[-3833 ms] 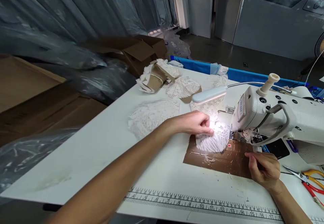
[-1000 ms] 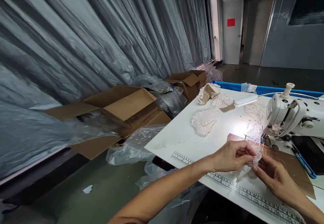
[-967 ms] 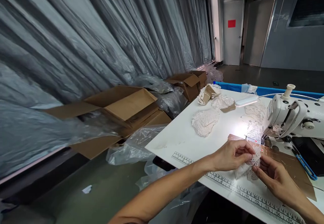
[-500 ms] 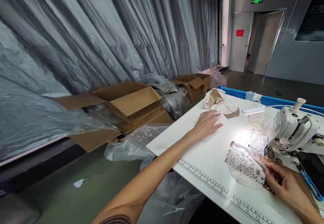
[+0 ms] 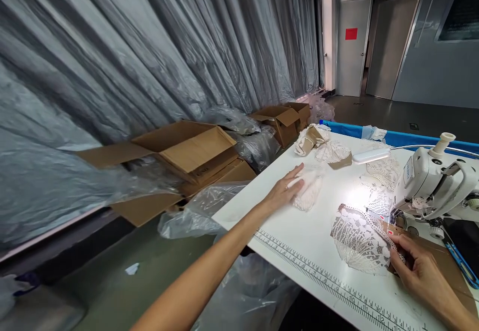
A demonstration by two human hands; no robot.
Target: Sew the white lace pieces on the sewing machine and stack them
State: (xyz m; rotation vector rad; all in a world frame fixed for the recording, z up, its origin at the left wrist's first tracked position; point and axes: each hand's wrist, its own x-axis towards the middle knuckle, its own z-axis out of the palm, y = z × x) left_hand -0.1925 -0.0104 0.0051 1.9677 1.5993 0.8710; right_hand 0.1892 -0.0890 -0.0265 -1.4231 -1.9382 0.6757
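Observation:
My left hand (image 5: 283, 191) lies over the white table with its fingers stretched out, at the near side of a small pale lace piece (image 5: 310, 193). Whether the fingertips press on that lace is hard to tell, as it is blurred. At the right, my right hand (image 5: 421, 263) pinches the edge of a larger white lace piece (image 5: 359, 241) between thumb and fingers. This lace lies flat, just in front of the sewing machine (image 5: 426, 186), under its bright light. More lace (image 5: 379, 198) runs from beside the needle area toward the back.
A lace bundle with brown card (image 5: 312, 141) sits at the table's far end. A white lamp (image 5: 371, 155) on a bendy arm hangs near the machine. Blue thread snips (image 5: 461, 263) lie at right. A ruler strip (image 5: 322, 278) marks the front edge. Open cardboard boxes (image 5: 202, 146) stand left.
My left hand has drawn back toward the near left, uncovering the small lace piece. My right hand stays on the larger lace. The view has shifted slightly.

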